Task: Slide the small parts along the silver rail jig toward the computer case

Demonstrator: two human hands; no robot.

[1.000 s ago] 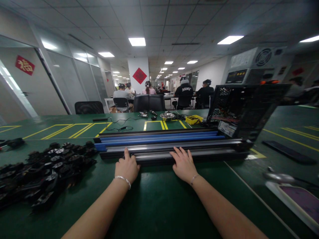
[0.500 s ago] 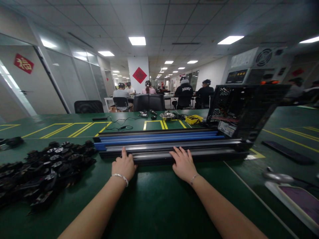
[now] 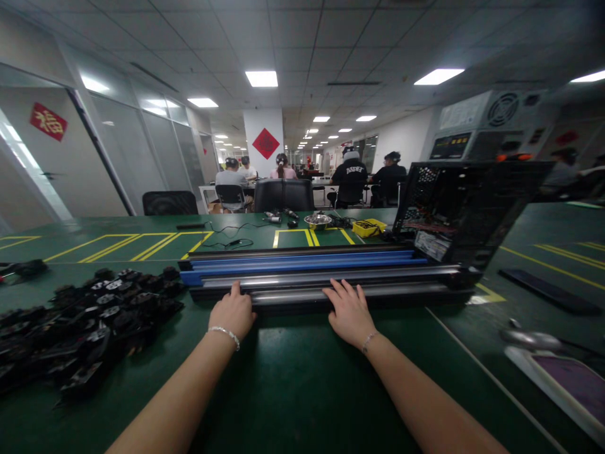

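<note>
Long black and silver rails [image 3: 293, 294] lie side by side across the green table [image 3: 293, 378], with a blue rail [image 3: 302, 260] behind them. My left hand [image 3: 232, 313] rests at the front rail's left part, index finger stretched forward onto the metal and the other fingers curled lower, partly hidden. Right of it, my right hand [image 3: 348, 311] lies with spread fingers on the front rail's edge. Neither hand is wrapped round anything. An open black computer case [image 3: 466, 211] stands at the rails' right end.
Many black parts [image 3: 94, 321] are heaped at the left. Behind the rails are a metal bowl [image 3: 318, 221], a yellow tray [image 3: 368, 227] and cables. A dark flat bar [image 3: 548, 291] and a purple-screened device [image 3: 562, 384] lie at the right. People sit in the background.
My left hand has shifted very slightly left and its curled fingers have drawn in a little. My right hand stays in place on the rail. The view has moved slightly.
</note>
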